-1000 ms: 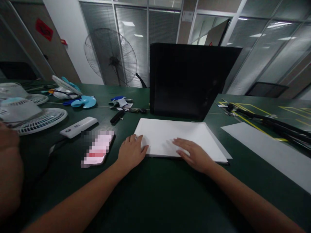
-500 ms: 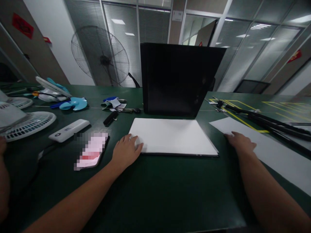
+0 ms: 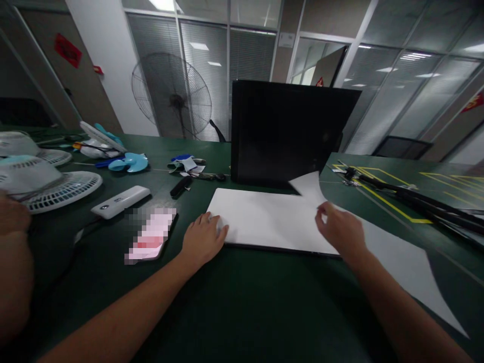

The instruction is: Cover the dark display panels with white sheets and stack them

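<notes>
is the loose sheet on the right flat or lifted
Partly lifted: the right hand pinches the sheet and its corner curls up.

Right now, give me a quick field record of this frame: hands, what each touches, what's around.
left hand: open, flat on near left corner of white stack
right hand: pinching loose sheet, far corner lifted
behind stack: upright black panel
left of stack: phone, white bar device, fan grille
surface: green table
other person: arm at left edge
</notes>
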Demonstrator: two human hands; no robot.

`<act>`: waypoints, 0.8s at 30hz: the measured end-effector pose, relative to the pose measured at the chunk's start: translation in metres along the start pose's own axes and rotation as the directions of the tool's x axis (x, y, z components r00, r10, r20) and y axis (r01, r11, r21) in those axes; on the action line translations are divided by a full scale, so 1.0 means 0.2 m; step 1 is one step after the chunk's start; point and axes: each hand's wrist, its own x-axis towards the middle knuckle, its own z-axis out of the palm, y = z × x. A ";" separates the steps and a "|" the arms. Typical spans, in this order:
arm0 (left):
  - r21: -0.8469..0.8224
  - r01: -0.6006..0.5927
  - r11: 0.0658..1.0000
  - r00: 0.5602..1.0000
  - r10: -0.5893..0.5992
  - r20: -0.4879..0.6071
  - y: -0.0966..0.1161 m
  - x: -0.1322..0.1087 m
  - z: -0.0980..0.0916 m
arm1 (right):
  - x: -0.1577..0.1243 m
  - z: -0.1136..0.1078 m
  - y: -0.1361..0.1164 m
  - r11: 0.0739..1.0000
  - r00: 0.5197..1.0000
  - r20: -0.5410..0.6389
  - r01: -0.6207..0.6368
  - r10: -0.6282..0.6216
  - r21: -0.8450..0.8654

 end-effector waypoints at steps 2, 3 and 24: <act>-0.051 0.025 0.998 1.000 -0.024 0.005 0.00 0.01 0.00 | -0.08 -0.01 -0.19 0.956 0.954 0.068 0.291 -0.293 0.044; -0.069 0.037 0.997 0.999 -0.036 0.007 0.00 0.01 0.00 | -0.13 -0.01 -0.27 0.910 0.905 0.098 0.406 -0.413 0.085; 0.037 0.009 0.999 0.999 -0.010 0.041 0.02 0.01 0.03 | 0.06 0.24 0.12 0.999 0.964 0.263 0.032 -0.037 0.022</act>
